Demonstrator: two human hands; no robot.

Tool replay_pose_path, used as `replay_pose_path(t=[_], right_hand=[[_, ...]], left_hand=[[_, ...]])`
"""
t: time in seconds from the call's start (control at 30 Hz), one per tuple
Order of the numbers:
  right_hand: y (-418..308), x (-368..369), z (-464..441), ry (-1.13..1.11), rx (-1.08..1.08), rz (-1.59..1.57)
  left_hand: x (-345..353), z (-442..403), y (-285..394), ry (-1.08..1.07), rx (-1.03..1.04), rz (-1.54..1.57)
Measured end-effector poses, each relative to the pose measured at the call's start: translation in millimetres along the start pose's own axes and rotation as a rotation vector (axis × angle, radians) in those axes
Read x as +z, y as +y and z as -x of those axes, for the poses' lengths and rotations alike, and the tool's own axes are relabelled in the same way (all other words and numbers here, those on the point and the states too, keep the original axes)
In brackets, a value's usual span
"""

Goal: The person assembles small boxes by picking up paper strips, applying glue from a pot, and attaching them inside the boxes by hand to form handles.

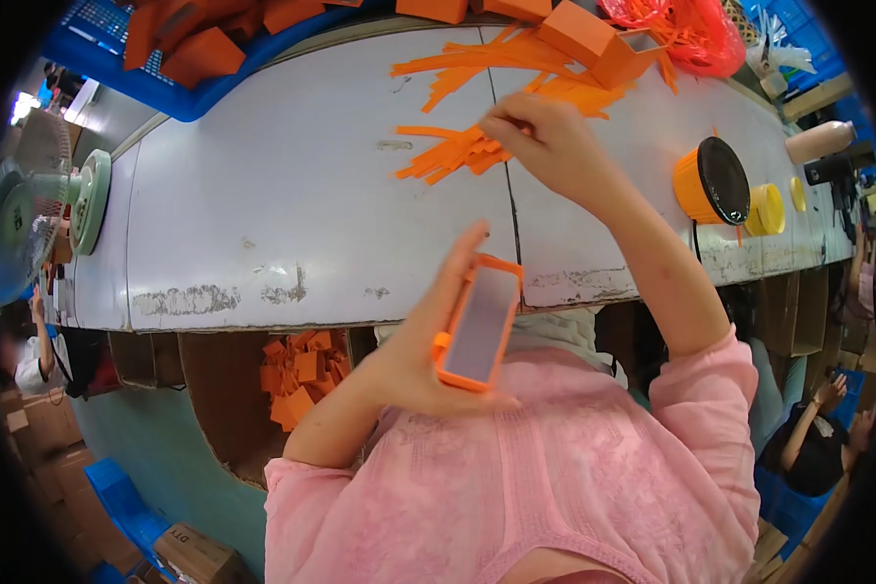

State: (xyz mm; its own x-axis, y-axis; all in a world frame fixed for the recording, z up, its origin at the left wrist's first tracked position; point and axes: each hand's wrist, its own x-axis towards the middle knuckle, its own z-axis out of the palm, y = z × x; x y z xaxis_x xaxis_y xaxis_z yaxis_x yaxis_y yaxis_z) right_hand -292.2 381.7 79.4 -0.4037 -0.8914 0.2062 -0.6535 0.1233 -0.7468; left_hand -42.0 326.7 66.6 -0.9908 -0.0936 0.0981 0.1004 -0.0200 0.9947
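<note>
My left hand [420,358] is wrapped round a small open orange box [479,321] with a pale grey inside, held up near the table's front edge. Its thumb runs along one side. My right hand [555,148] is over a pile of flat orange strips [453,156], fingers bent together at the pile's right end. Whether a strip is between those fingertips is hidden. More orange strips [487,56] are fanned out behind. At their right stand orange boxes [594,44] like the one in my left hand.
A blue crate [200,97] of orange boxes is at the back left, near a green fan base [91,202]. A red plastic bag [706,44] lies back right. An orange tub with a black top [712,180] stands right. Below the table, a carton [226,404] holds orange pieces.
</note>
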Motion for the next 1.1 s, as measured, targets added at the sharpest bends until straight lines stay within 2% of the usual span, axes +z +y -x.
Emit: replay_pose_path(t=[0.07,0.13,0.17,0.23,0.27,0.3,0.33,0.37,0.43,0.47,0.5,0.57,0.6,0.67,0.73,0.83,0.9,0.93,1.0,1.03,1.07,1.1], right_hand=[[10,27,-35,0.001,-0.088,0.073],[9,50,-60,-0.113,-0.002,0.361],[11,53,-69,-0.113,-0.013,0.363],[9,59,-84,-0.31,-0.003,0.354],[8,61,-88,-0.315,-0.018,0.355],[5,61,-88,-0.253,-0.036,0.204],[1,60,-88,-0.193,-0.054,0.055],[-3,57,-86,-0.197,-0.066,0.056],[-31,43,-74,-0.088,-0.003,-0.37],[-40,38,-70,-0.08,-0.012,-0.451],[-50,33,-63,-0.082,-0.012,-0.451],[-66,21,-49,-0.05,0.002,-0.696],[-71,15,-41,-0.045,0.003,-0.693],[-80,4,-21,-0.137,0.039,-0.806],[-82,2,-9,-0.119,0.087,-0.768],[-68,8,-15,0.1,0.052,-0.54],[-43,-1,-40,0.314,-0.066,-0.508],[-47,-16,-47,0.363,-0.036,-0.542],[-46,-55,-61,0.454,-0.122,-0.485],[-67,-61,-65,0.474,-0.152,-0.577],[-57,-69,-72,0.48,-0.153,-0.568],[-37,-79,-84,0.433,-0.213,-0.232]], left_hand=[[6,0,9,-0.032,-0.036,0.002],[3,-2,11,-0.024,0.038,-0.13],[-1,1,12,-0.017,0.044,-0.136],[-10,14,13,0.073,-0.028,-0.052],[-15,23,10,0.143,-0.046,0.036],[-23,31,7,0.154,-0.042,0.031],[-30,38,5,0.249,-0.085,0.168],[-35,42,5,0.342,-0.126,0.307],[-44,41,14,0.437,-0.04,0.36],[-48,39,19,0.466,-0.005,0.367],[-51,37,19,0.479,0.041,0.452],[-52,31,30,0.448,0.06,0.458],[-50,27,35,0.43,0.071,0.464],[-46,19,40,0.407,0.136,0.406],[-35,10,44,0.397,0.189,0.35],[-28,-1,44,0.457,0.098,0.372],[-38,-5,33,0.363,0.196,0.263],[-43,-5,30,0.328,0.231,0.227],[-44,4,30,0.31,0.171,0.292],[-44,7,31,0.303,0.152,0.315],[-44,10,33,0.334,0.115,0.348],[-43,9,34,0.365,0.079,0.381]])
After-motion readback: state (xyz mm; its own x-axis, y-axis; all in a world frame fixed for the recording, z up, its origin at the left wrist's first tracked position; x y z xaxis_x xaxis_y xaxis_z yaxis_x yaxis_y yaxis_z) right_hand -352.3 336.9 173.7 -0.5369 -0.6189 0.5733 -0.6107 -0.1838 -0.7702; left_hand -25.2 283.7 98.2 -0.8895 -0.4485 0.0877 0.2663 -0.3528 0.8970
